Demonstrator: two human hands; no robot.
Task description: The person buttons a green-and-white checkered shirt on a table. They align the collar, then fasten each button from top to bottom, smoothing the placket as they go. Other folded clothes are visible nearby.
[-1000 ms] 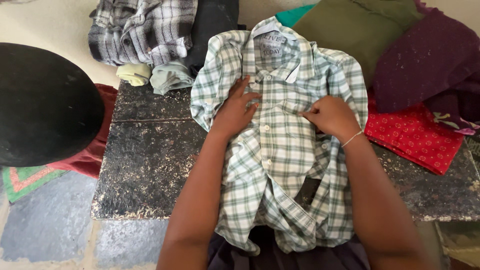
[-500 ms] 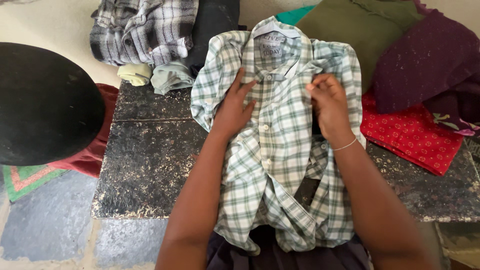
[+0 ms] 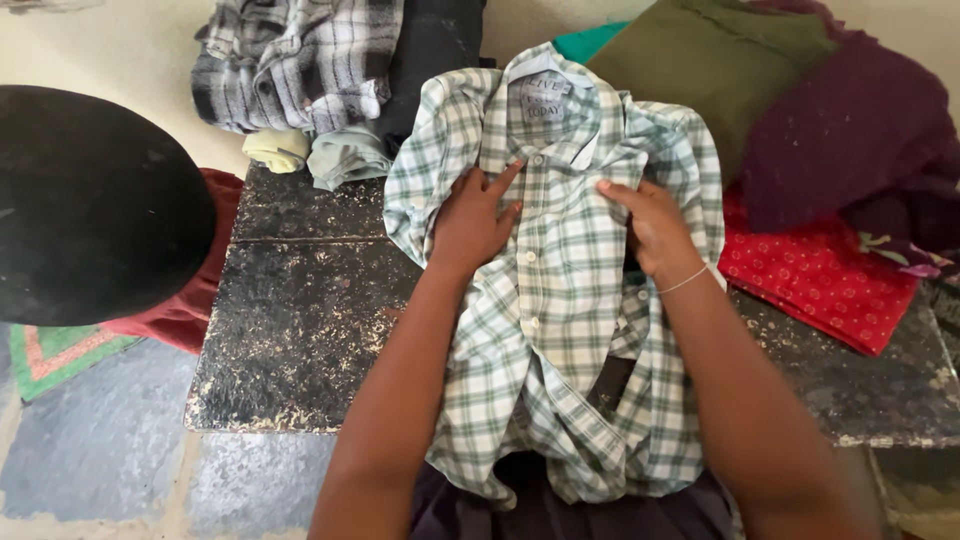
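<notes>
A green and white checked shirt [image 3: 560,290] lies face up on a dark, worn bench [image 3: 290,330], collar at the far end and hem hanging toward me. My left hand [image 3: 472,218] rests flat on the shirt's left chest, fingers spread. My right hand [image 3: 648,222] sits on the right chest just below the collar, its fingers curled on the fabric there. A thin bangle circles my right wrist.
A grey checked garment [image 3: 290,60] and pale folded cloths [image 3: 320,152] lie at the far left of the bench. Olive [image 3: 720,60], dark purple [image 3: 850,130] and red patterned [image 3: 820,275] cloths pile up at the right. A large black round object [image 3: 90,200] is at the left.
My right hand went from the middle of the shirt up to the collar area, then settled slightly lower on the right chest. My left hand stayed pressed on the left chest.
</notes>
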